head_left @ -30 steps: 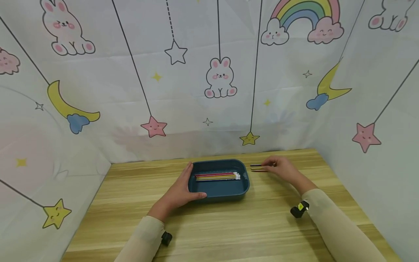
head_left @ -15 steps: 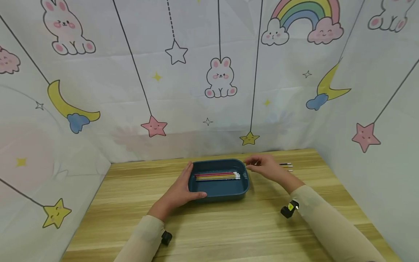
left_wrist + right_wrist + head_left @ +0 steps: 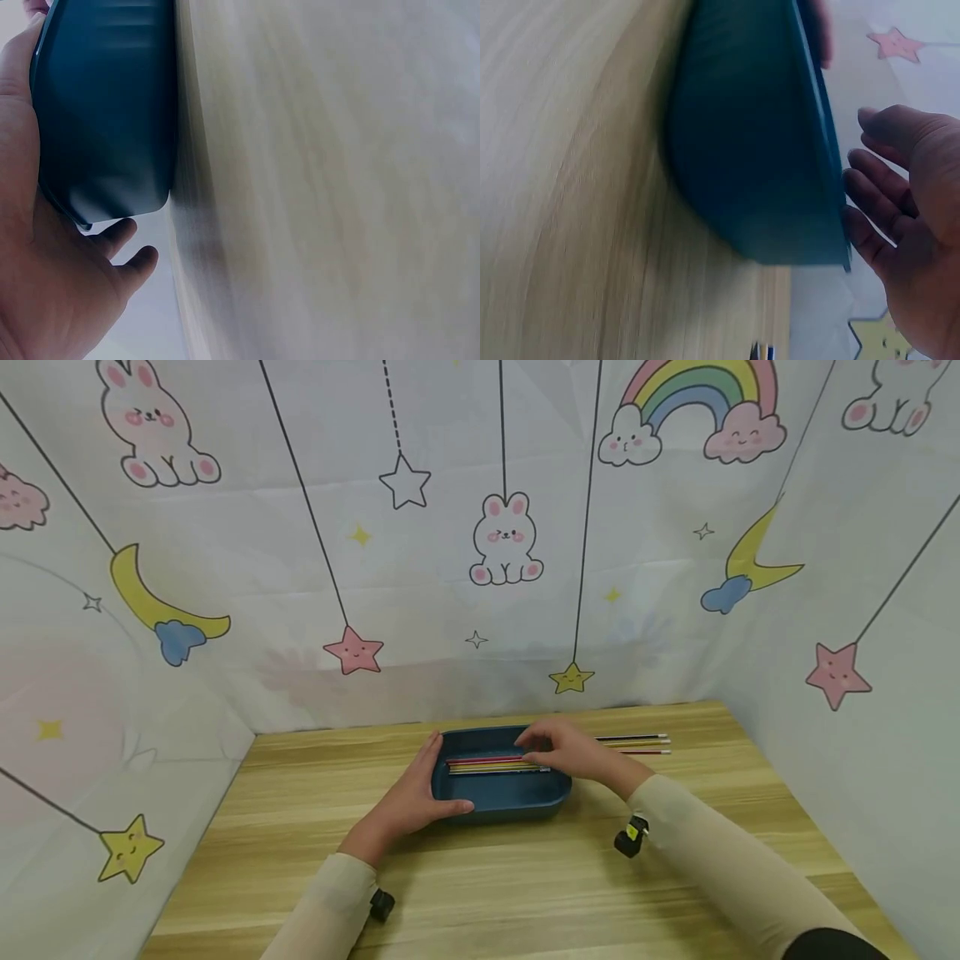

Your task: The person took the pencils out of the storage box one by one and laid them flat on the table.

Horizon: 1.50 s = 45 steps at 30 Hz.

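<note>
At the centre of the frame, the left hand (image 3: 408, 802) rests spread against the blue tray (image 3: 513, 816), over pencils (image 3: 487, 766) inside which the right hand (image 3: 566, 748) bends its fingers; whether it pinches one, I cannot tell. More pencils (image 3: 641, 744) lie at centre right.

Smooth tray (image 3: 498, 791), probably plastic; wood-grained tabletop (image 3: 487, 885), faintly glossy.

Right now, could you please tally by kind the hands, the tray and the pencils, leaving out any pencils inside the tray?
Hands: 2, the left hand and the right hand
Tray: 1
Pencils outside the tray: 3
Total: 6
</note>
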Each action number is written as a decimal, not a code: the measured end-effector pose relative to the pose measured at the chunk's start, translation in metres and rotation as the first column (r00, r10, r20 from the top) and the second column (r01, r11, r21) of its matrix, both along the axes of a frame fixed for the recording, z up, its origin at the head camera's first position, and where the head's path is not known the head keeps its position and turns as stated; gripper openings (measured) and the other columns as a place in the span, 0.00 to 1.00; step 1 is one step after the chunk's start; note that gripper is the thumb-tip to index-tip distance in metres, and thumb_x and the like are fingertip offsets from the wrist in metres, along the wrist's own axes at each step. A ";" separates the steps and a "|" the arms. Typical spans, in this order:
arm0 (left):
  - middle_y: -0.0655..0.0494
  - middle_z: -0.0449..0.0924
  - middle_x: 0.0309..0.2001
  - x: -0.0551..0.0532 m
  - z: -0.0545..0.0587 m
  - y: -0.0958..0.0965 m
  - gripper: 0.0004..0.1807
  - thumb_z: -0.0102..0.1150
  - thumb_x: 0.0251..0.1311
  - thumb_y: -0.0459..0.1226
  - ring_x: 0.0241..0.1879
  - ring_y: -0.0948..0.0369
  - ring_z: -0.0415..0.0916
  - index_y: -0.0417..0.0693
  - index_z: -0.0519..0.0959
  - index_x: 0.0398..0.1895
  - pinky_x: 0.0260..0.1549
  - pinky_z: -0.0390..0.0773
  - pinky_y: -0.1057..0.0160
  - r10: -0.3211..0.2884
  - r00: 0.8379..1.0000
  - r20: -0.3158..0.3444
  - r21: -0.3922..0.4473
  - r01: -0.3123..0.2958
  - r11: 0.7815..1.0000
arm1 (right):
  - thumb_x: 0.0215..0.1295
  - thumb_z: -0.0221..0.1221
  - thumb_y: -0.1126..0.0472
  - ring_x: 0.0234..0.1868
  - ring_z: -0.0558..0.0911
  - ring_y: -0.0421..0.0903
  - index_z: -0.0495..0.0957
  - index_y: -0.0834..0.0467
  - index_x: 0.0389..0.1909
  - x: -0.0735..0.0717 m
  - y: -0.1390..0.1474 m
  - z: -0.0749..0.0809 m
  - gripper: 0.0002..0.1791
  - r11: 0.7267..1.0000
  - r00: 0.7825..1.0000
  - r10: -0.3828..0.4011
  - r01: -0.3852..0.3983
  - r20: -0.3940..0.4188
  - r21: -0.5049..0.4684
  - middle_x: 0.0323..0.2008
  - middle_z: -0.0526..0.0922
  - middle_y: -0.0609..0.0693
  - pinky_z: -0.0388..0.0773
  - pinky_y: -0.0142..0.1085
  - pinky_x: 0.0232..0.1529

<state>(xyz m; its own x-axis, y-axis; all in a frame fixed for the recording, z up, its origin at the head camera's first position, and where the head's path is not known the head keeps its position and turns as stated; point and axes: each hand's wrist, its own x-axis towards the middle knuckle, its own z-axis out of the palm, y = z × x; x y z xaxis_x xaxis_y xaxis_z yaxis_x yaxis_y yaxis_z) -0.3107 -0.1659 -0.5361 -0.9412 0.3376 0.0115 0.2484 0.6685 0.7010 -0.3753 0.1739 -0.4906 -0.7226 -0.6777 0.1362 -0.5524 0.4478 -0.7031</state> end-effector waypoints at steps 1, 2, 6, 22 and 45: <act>0.56 0.35 0.92 0.000 0.000 0.000 0.75 0.79 0.56 0.67 0.89 0.48 0.40 0.54 0.39 0.94 0.83 0.52 0.36 0.000 1.000 0.001 0.001 0.000 1.000 | 0.79 0.68 0.61 0.45 0.85 0.42 0.86 0.64 0.62 0.000 -0.004 -0.001 0.17 1.000 1.000 0.012 -0.012 -0.003 0.013 0.53 0.88 0.56 0.84 0.39 0.46; 0.56 0.35 0.92 0.001 0.000 0.000 0.75 0.80 0.56 0.67 0.89 0.48 0.40 0.54 0.39 0.94 0.83 0.52 0.36 0.001 1.000 0.003 0.003 -0.001 1.000 | 0.79 0.68 0.61 0.46 0.84 0.42 0.86 0.64 0.62 -0.001 -0.008 -0.002 0.16 0.999 1.000 0.024 -0.024 -0.009 0.027 0.54 0.88 0.56 0.84 0.39 0.47; 0.55 0.37 0.92 0.001 0.000 0.000 0.75 0.80 0.57 0.67 0.89 0.48 0.41 0.53 0.40 0.94 0.83 0.52 0.36 0.004 1.000 0.005 0.007 -0.004 1.000 | 0.79 0.68 0.62 0.49 0.85 0.44 0.87 0.62 0.60 -0.002 -0.020 -0.004 0.14 0.996 0.998 0.057 -0.055 -0.033 0.073 0.55 0.87 0.56 0.86 0.41 0.52; 0.55 0.35 0.92 0.001 0.000 -0.001 0.73 0.80 0.60 0.64 0.89 0.47 0.39 0.54 0.38 0.94 0.82 0.52 0.35 -0.003 1.000 0.004 0.005 0.003 1.000 | 0.77 0.70 0.62 0.49 0.86 0.44 0.89 0.60 0.58 -0.006 -0.051 -0.015 0.13 0.967 0.989 0.100 -0.072 -0.106 0.245 0.48 0.85 0.49 0.86 0.41 0.54; 0.56 0.34 0.92 0.001 0.001 0.000 0.72 0.79 0.61 0.62 0.89 0.47 0.39 0.55 0.38 0.94 0.82 0.53 0.34 -0.001 1.000 0.018 0.014 0.000 1.000 | 0.72 0.73 0.68 0.47 0.85 0.41 0.92 0.57 0.57 -0.016 -0.067 -0.033 0.15 0.965 0.995 0.087 -0.071 -0.052 0.252 0.44 0.84 0.45 0.85 0.39 0.52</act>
